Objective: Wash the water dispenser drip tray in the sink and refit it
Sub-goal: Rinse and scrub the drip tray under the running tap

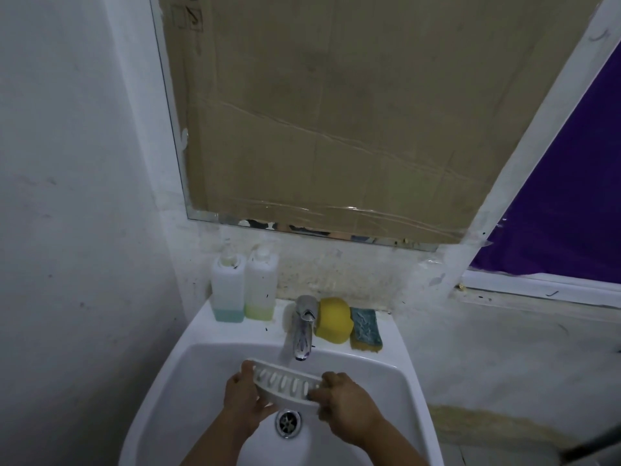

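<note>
The white drip tray (285,381), curved with several slots in its top, hangs over the basin of the white sink (379,368), just below the spout of the chrome tap (304,326). My left hand (245,403) grips its left end and my right hand (342,403) grips its right end. The tray is tilted so the slotted face points toward me. No water stream is visible from the tap. The drain (288,422) lies directly under the tray.
Two translucent bottles stand on the sink's back left ledge, one with blue liquid (228,290), one with yellow-green liquid (261,289). A yellow sponge (334,319) and a teal-topped scouring sponge (366,327) lie right of the tap. A cardboard-covered mirror (336,112) hangs above.
</note>
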